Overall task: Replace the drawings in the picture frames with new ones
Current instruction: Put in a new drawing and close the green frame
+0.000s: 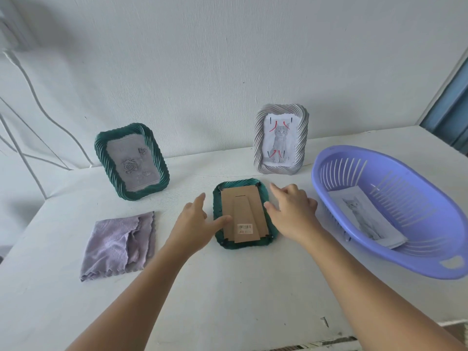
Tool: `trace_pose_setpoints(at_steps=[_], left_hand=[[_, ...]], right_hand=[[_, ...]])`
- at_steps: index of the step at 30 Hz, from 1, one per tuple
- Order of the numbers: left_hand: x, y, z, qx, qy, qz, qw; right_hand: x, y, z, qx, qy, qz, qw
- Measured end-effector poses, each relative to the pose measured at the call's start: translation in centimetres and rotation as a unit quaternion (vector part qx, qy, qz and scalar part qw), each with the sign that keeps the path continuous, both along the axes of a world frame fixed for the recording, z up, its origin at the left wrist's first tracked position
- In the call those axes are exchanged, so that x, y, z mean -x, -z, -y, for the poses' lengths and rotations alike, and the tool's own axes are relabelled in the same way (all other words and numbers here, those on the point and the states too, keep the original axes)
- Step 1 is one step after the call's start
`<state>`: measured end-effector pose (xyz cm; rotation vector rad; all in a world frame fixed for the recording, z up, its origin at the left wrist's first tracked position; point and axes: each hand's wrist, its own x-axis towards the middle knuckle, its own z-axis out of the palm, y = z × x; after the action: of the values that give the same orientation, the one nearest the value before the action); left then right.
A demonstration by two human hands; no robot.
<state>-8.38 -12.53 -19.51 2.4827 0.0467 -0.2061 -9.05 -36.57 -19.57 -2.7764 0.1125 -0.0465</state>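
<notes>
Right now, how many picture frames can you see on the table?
3. A green frame stands at the back left, a grey frame stands at the back right, and another green frame lies face down between the hands. None seem hidden.

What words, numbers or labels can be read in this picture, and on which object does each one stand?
White sticker on the cardboard back of the face-down green frame: a barcode with digits under it, perhaps "200", too blurred to be sure.
Cat drawing in the grey frame: only red and black marks, no letters.
Rose drawing, basket, cloth: no text visible.
</notes>
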Motion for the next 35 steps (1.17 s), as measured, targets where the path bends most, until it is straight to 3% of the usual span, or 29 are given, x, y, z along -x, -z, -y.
trace_pose_setpoints(at_steps=[5, 8, 10, 12, 15, 18, 23, 26, 29, 31, 35], left_hand=[[0.1, -0.2, 0.9, -0.087, 0.034, -0.053, 0.994], [0.2, -0.1, 0.9, -0.070, 0.028, -0.046, 0.996], [0.3, -0.1, 0.7, 0.007, 0.010, -0.022, 1.000], [0.7, -0.4, 0.6, 0.109, -0.002, 0.009, 0.994], [0.8, -0.9, 0.7, 0.165, 0.003, 0.036, 0.986], [0.6, -1.3, 0.3, 0.169, 0.008, 0.053, 0.984], [0.2, -1.8, -0.4, 0.179, 0.013, 0.053, 0.982], [0.1, -2.3, -0.4, 0.138, 0.011, 0.052, 0.989], [0.1, -3.7, 0.2, 0.114, -0.007, 0.087, 0.990], [0.1, -5.3, 0.9, 0.150, -0.023, 0.100, 0.983], [0.1, -8.2, 2.2, 0.256, -0.068, 0.099, 0.959]], right_hand=[[0.0, 0.7, -0.4, 0.013, -0.004, -0.058, 0.998], [0.0, 0.7, -0.7, -0.001, -0.002, -0.056, 0.998], [0.0, 0.6, -0.9, -0.017, -0.018, -0.037, 0.999], [0.1, 0.1, -1.1, -0.079, -0.046, -0.028, 0.995], [0.4, -0.9, -1.5, -0.242, -0.071, -0.050, 0.966], [0.7, -1.4, -1.7, -0.315, -0.084, -0.025, 0.945], [0.8, -1.8, -2.4, -0.346, -0.104, -0.005, 0.933], [0.5, -1.3, -2.7, -0.382, -0.107, 0.042, 0.917], [-0.1, -1.6, -3.7, -0.366, -0.113, 0.143, 0.912], [-0.5, -2.0, -4.5, -0.328, -0.124, 0.207, 0.913], [-0.3, -2.8, -6.2, -0.224, -0.202, 0.242, 0.922]])
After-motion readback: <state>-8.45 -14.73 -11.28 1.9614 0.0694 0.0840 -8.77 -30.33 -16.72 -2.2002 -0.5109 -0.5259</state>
